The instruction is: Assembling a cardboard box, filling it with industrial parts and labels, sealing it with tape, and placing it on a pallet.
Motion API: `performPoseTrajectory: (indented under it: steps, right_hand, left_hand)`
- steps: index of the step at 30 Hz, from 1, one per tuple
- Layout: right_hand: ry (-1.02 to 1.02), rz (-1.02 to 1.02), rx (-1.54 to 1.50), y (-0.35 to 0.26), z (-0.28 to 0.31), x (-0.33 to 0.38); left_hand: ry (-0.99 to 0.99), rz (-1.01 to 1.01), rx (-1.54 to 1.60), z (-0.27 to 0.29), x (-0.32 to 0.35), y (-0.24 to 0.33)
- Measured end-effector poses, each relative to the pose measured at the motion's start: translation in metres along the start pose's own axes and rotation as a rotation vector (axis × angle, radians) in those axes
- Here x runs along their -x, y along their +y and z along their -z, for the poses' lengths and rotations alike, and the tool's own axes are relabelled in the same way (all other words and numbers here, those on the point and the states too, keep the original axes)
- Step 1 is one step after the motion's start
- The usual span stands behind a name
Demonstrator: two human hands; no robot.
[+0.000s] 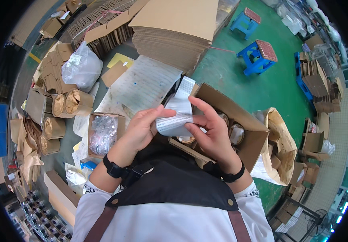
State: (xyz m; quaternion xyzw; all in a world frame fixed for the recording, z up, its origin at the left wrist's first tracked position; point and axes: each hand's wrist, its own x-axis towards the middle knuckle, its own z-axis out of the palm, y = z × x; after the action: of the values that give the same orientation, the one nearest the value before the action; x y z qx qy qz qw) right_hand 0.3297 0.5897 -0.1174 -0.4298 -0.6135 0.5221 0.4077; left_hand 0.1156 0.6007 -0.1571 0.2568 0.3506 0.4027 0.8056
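A white strip of printed labels [178,108] hangs in a curve between my two hands, its far end trailing toward the open cardboard box [252,129]. My left hand [143,126] grips the strip's left edge, with the thumb laid over it. On the other side, my right hand [212,131] pinches the lower right edge between thumb and fingers, and its index finger reaches up along the strip. The box stands just under and beyond my right hand. Inside it are several round containers [236,134], partly hidden by my hand and the strip.
Flat cardboard stacks [170,40] rise at the back of the table. To the left are a small box of clear plastic [107,133], brown paper-wrapped rolls [77,103] and a white plastic bag [82,66]. A paper sack [279,145] stands right; blue stools [258,56] are on the green floor.
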Motion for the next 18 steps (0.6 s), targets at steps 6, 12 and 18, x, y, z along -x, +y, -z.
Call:
performPoseTrajectory:
  steps: [6,12,18]
  right_hand:
    - [-0.049,0.078,0.053,0.003,0.009,0.005]
    - [0.048,0.172,0.078,0.02,0.014,0.016]
    - [0.114,-0.127,-0.231,0.06,0.067,0.004]
  left_hand:
    - [-0.108,0.119,0.239,-0.01,-0.004,0.001]
    - [-0.014,0.2,0.242,-0.017,-0.014,-0.011]
    - [0.346,-0.239,0.208,0.026,0.004,-0.002]
